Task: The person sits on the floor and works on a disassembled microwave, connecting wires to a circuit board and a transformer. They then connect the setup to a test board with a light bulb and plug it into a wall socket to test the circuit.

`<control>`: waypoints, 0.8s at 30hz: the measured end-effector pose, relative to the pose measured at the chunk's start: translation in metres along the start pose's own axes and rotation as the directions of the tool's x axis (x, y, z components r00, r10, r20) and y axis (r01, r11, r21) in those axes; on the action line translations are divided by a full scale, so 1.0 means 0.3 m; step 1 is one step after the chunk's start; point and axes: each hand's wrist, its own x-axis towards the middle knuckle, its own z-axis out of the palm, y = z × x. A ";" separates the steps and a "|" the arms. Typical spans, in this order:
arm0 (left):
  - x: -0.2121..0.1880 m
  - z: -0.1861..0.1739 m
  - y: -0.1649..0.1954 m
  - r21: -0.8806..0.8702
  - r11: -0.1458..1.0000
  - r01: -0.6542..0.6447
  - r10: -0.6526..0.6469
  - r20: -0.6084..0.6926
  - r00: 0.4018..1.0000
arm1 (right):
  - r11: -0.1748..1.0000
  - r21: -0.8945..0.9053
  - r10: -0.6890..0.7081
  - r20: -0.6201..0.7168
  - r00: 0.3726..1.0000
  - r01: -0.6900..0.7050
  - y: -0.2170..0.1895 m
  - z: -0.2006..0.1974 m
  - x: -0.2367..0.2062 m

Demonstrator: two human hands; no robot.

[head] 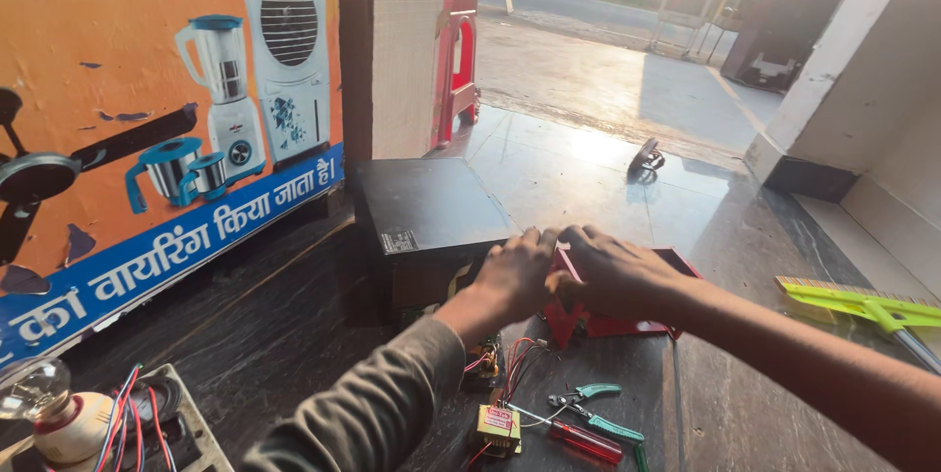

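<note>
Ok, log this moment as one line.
left hand: on black box | right hand: on red casing | pliers, screwdriver nearby

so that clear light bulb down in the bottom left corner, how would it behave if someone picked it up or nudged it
The light bulb looks like thin clear glass, so probably fragile and light. Its round shape would roll alone, but it seems seated in a pale holder with coloured wires, which likely tethers it. Smooth glass may be slippery to grip.

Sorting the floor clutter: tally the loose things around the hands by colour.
Red: 2, the red casing under both hands and a red-handled screwdriver
Green: 2, the pliers and a broom
Black: 1, the black box
Total: 5
</note>
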 end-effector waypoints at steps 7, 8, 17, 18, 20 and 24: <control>-0.328 0.399 -0.150 0.072 0.997 0.001 -0.005 0.052 0.999 | 0.980 0.192 0.039 0.016 0.999 -0.041 0.085 0.402 -0.024; -0.362 0.429 -0.174 0.044 0.998 0.042 -0.044 0.050 0.998 | 0.971 0.236 0.035 -0.005 0.999 -0.033 0.103 0.456 -0.023; -0.465 0.557 -0.194 -0.402 0.869 0.288 -0.311 0.010 0.950 | 0.739 0.647 0.236 0.016 0.972 -0.190 0.153 0.847 -0.112; -0.458 0.572 -0.181 -0.444 0.852 0.277 -0.315 -0.012 0.949 | 0.726 0.666 0.225 0.008 0.974 -0.173 0.155 0.867 -0.107; -0.432 0.607 -0.152 -0.578 0.748 0.328 -0.401 0.000 0.916 | 0.709 0.692 0.213 -0.032 0.977 -0.132 0.155 0.894 -0.082; -0.402 0.658 -0.104 -0.713 0.515 0.476 -0.639 0.051 0.767 | 0.629 0.774 0.196 -0.062 0.979 -0.077 0.118 0.928 -0.053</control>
